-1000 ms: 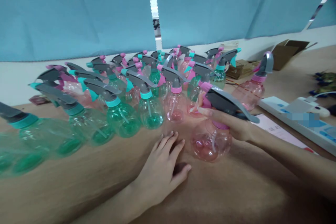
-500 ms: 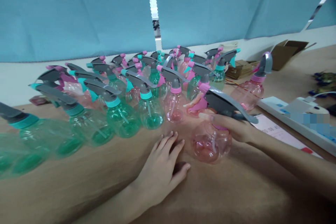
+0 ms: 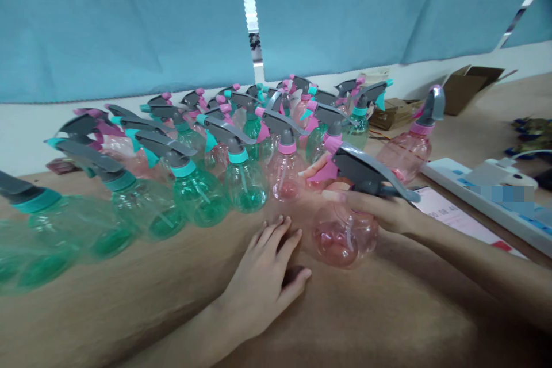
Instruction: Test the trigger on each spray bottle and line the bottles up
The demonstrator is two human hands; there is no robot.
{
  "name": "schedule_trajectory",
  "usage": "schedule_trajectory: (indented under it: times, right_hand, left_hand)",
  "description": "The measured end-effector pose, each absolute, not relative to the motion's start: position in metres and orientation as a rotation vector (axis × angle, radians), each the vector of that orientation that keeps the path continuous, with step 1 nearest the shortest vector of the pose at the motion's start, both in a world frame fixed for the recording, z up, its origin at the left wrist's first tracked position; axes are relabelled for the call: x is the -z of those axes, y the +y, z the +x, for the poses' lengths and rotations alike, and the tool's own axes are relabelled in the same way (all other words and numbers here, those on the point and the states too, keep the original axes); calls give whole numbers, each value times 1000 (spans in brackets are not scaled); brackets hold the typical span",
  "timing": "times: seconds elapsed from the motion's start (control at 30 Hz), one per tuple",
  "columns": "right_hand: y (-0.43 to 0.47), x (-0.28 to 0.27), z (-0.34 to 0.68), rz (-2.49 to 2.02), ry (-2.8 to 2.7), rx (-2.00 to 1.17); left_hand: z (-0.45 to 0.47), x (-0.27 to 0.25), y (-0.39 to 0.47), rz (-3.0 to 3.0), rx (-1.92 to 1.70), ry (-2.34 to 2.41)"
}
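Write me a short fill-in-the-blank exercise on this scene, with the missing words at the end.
1. The right hand grips a bottle whose clear body is tinted ____.
2. The left hand rests palm ____ on the table.
3. The large cloth hanging at the back is coloured ____.
4. The open box stands toward the ____ edge of the picture.

Missing words: pink; down; blue; right.

Right fingers [image 3: 356, 200] lower on pink spray bottle [image 3: 338, 238] than before; pink trigger [image 3: 325, 170] now more exposed.
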State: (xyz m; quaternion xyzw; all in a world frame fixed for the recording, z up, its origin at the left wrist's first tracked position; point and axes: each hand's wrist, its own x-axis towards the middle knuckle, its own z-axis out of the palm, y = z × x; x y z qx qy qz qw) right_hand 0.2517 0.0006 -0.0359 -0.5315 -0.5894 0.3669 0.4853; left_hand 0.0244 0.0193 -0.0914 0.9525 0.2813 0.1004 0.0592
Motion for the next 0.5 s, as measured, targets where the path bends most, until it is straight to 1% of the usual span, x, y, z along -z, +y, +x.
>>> schedule_trajectory:
  times: [0.13, 0.27, 0.5]
  right_hand:
    - [0, 34, 251, -1283, -1434, -902]
    - [-2, 34, 252, -1274, -1446, -844]
    - [2, 54, 267, -1310, -1409, -762]
  left_hand:
    - [25, 91, 20, 2880, -309, 852]
    - [25, 91, 19, 2867, -330, 850]
    - [25, 90, 19, 2871, -302, 864]
